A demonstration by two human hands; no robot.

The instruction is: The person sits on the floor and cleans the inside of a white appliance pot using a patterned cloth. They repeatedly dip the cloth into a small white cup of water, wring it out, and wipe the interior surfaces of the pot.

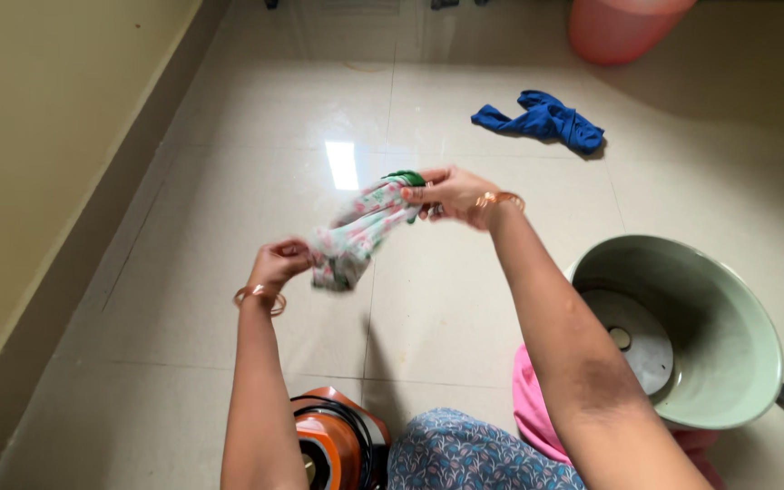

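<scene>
We grip a twisted floral cloth (357, 234) between both hands, above the tiled floor (446, 308). Our left hand (279, 263) is closed around its lower end; our right hand (451, 193) pinches its upper end, where a green edge shows. A blue cloth (542, 121) lies beyond the right hand. A green basin (728, 336) sits right of the right forearm. An orange appliance (333, 445) sits below the left wrist.

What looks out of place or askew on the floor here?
A crumpled blue cloth lies alone on the tiled floor, apart from the green tub. The tub looks tilted. The left hand and right hand hold a twisted floral cloth between them.
</scene>
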